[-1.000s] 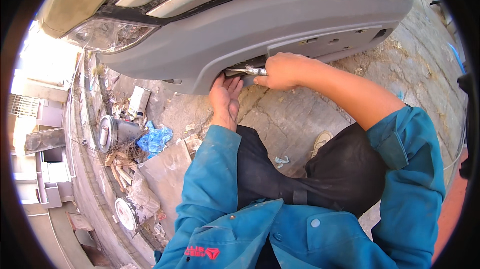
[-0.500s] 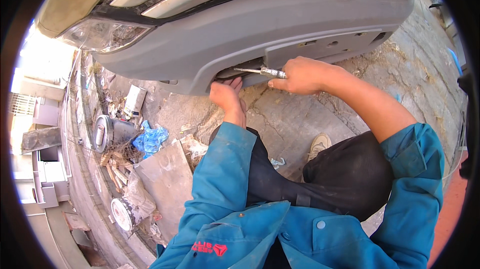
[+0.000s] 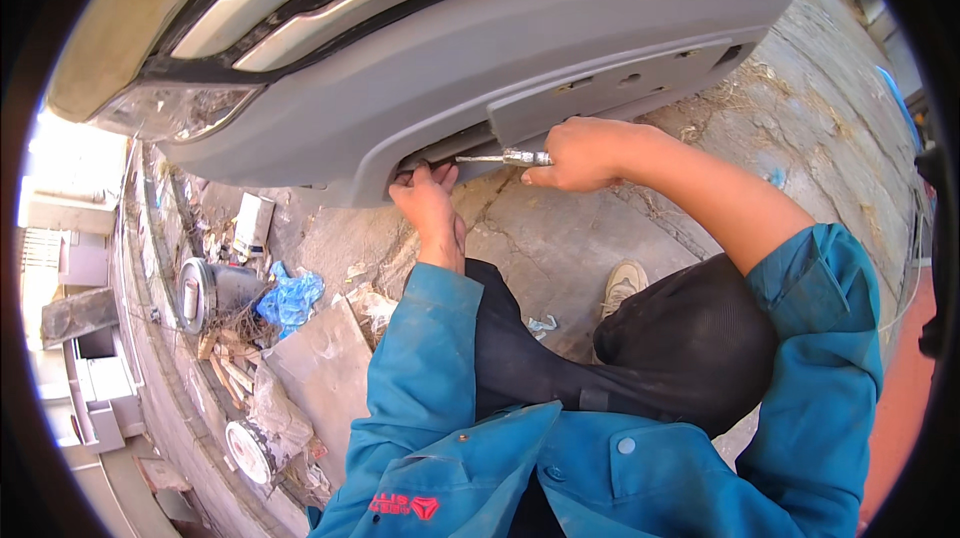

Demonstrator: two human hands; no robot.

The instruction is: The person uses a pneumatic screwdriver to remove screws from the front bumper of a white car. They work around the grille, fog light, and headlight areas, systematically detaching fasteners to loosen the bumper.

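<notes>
The grey front bumper (image 3: pixel 440 78) of a vehicle curves across the top, with a long recessed opening (image 3: pixel 455 140) in its lower part. My right hand (image 3: pixel 590 153) is closed around a screwdriver (image 3: pixel 526 158), whose thin shaft points left into that opening. Close to the screwdriver's tip, my left hand (image 3: pixel 430 213) has its fingers drawn together at the left end of the opening. What those fingers pinch, if anything, is too small to make out.
A headlight (image 3: pixel 180 110) borders the bumper on the left. On the cracked concrete lie a dark bucket (image 3: pixel 228 288), a crumpled blue plastic bag (image 3: pixel 290 296), a flat board (image 3: pixel 325 358) and a white-lidded bucket (image 3: pixel 250 450). My shoe (image 3: pixel 625 285) rests beneath the bumper.
The view has shifted, so the bumper sits further left and lower. My left fingers have come up into plainer sight at the opening's edge, nearer the screwdriver's tip. My right hand keeps its grip.
</notes>
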